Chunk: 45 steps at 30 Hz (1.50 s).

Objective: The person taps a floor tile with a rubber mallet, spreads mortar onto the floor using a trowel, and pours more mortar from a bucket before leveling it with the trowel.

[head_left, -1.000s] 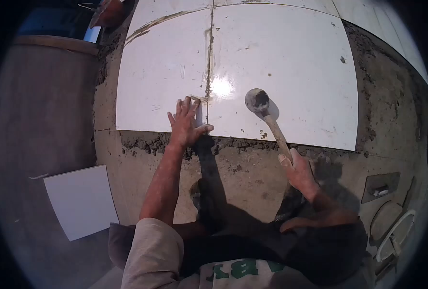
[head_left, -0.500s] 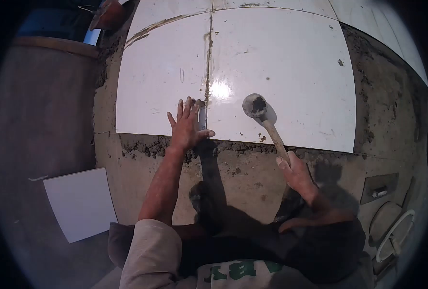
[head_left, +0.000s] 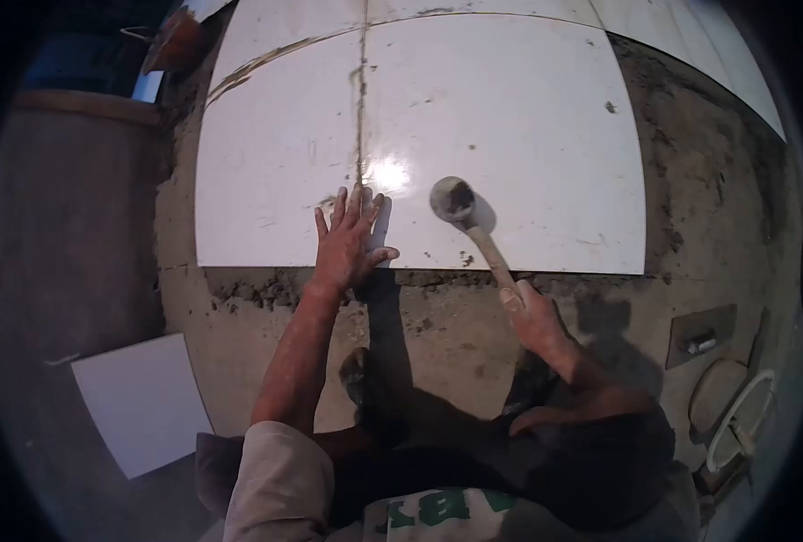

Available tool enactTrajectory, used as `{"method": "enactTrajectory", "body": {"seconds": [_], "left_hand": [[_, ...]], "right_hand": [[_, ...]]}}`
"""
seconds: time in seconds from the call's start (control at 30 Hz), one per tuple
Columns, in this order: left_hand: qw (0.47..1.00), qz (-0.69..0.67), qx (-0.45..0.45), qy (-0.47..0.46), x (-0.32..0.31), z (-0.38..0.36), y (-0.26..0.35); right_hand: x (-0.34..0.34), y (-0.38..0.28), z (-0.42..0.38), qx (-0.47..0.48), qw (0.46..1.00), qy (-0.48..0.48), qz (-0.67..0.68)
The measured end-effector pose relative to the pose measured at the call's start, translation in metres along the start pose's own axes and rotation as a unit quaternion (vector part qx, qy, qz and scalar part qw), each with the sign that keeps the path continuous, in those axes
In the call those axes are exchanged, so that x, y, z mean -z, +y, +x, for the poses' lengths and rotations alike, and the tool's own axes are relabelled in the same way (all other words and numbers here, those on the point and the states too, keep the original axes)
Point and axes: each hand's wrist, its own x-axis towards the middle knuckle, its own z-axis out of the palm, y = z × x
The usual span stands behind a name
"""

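Two large white tiles lie side by side with a dirty seam between them, the left tile (head_left: pixel 266 181) and the right tile (head_left: pixel 528 117). My left hand (head_left: pixel 352 244) rests with its fingers spread over the seam near the front edge, nothing held. My right hand (head_left: pixel 530 316) is wrapped round the wooden handle of a mallet (head_left: pixel 456 200). The round, grey-stained mallet head is over the right tile and casts a shadow beside it. Whether it touches the tile I cannot tell.
Crumbly mortar (head_left: pixel 257 289) runs along the tiles' front edge. A loose white tile (head_left: pixel 144 402) lies at lower left. At lower right are a flat trowel (head_left: pixel 701 336) and a bucket (head_left: pixel 743 420). An orange container (head_left: pixel 177 41) stands at upper left.
The whole view has shifted, so the tiles sit further left in it. My left hand has slid slightly relative to the seam, fingers still spread. My right hand keeps its grip on the mallet.
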Motion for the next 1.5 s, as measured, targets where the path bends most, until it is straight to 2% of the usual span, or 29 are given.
{"method": "enactTrajectory", "body": {"seconds": [0.03,0.1,0.2,0.27,0.37,0.5,0.6,0.7,0.8,0.83,0.87,1.0,1.07,1.27,1.43,1.5], "left_hand": [[0.999,0.0,-0.033,-0.007,-0.001,0.004,0.009],[0.999,-0.019,-0.038,-0.002,-0.003,0.012,0.022],[0.998,0.017,-0.027,-0.055,0.001,0.019,0.026],[0.998,0.013,-0.021,-0.064,0.006,0.021,0.028],[0.997,0.013,-0.015,-0.078,0.009,0.023,0.031],[0.996,0.027,-0.024,-0.087,0.005,0.027,0.028],[0.996,0.018,-0.024,-0.089,0.002,0.023,0.03],[0.995,0.03,-0.014,-0.095,0.008,0.023,0.037],[0.992,0.052,0.006,-0.115,0.022,0.032,0.05],[0.988,0.065,0.021,-0.135,0.025,0.033,0.053],[0.993,0.049,-0.002,-0.106,0.021,0.036,0.051],[0.995,0.006,-0.021,-0.094,0.018,0.064,0.065],[0.995,0.002,-0.009,-0.097,0.026,0.08,0.073],[0.993,-0.02,0.017,-0.117,0.023,0.095,0.077],[0.992,0.022,0.018,-0.121,0.028,0.097,0.081],[0.987,0.055,0.032,-0.15,0.03,0.099,0.084]], "right_hand": [[-0.001,0.001,0.0,0.019,1.0,0.004,-0.01],[0.003,0.001,-0.003,0.033,0.999,0.013,-0.025],[0.009,0.0,-0.009,0.029,0.999,-0.004,0.02],[0.007,0.006,-0.007,0.052,0.998,0.027,0.016],[0.004,0.006,-0.001,0.038,0.998,0.04,0.037],[0.024,-0.03,-0.001,0.041,0.995,0.027,0.089],[0.043,-0.058,-0.003,0.093,0.986,0.014,0.134],[0.051,-0.074,0.003,0.136,0.979,0.059,0.141],[0.052,-0.065,0.016,0.127,0.981,0.079,0.123],[0.05,-0.054,0.02,0.096,0.988,0.077,0.091],[0.046,-0.043,0.024,0.065,0.993,0.075,0.059],[0.03,-0.011,0.027,0.065,0.991,0.108,0.037],[0.029,-0.004,0.026,0.02,0.996,0.079,0.035],[0.027,-0.008,0.031,0.043,0.992,0.113,-0.036],[0.027,-0.01,0.031,0.054,0.991,0.121,-0.01],[0.031,-0.013,0.029,0.048,0.992,0.114,0.005]]}}
